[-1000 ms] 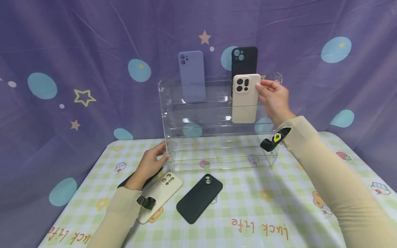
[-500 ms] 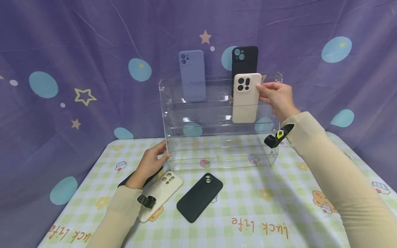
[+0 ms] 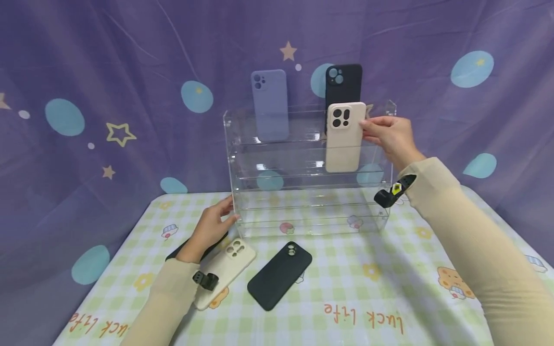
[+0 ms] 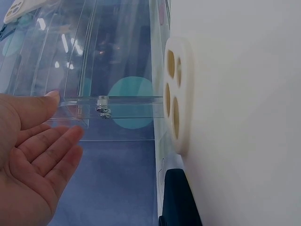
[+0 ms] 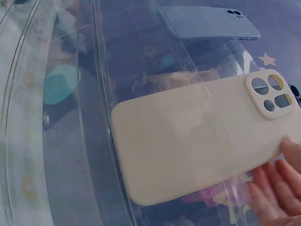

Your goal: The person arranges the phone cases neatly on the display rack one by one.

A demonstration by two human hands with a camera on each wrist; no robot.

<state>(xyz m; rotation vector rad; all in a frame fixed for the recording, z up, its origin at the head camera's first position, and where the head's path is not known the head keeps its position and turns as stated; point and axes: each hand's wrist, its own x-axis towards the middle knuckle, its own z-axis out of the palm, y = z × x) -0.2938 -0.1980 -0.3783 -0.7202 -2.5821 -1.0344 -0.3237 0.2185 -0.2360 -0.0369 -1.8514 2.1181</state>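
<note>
My right hand (image 3: 391, 137) pinches the right edge of a pale beige phone case (image 3: 344, 144). This case stands upright on a tier of the clear acrylic rack (image 3: 277, 197), its lower part behind a transparent lip. In the right wrist view, the thumb and fingertips are near the case's camera holes. My left hand (image 3: 212, 226) is at the rack's left side, thumb touching its edge; the left wrist view shows the other fingers loosely extended beside it. On the top tier stand a lavender phone case (image 3: 270, 105) and a black phone case (image 3: 344, 86), the latter partly hidden by the beige one.
On the checked tablecloth (image 3: 346, 278) lie a dark phone case (image 3: 280, 276) and a cream phone case (image 3: 229, 269). Another black case (image 3: 177, 250) is partly covered by my left forearm. A purple patterned curtain (image 3: 130, 72) hangs behind the rack.
My right hand and forearm have shifted slightly right, the fingers still at the beige case's edge. The case stays in its tier. My left hand stays at the rack's side.
</note>
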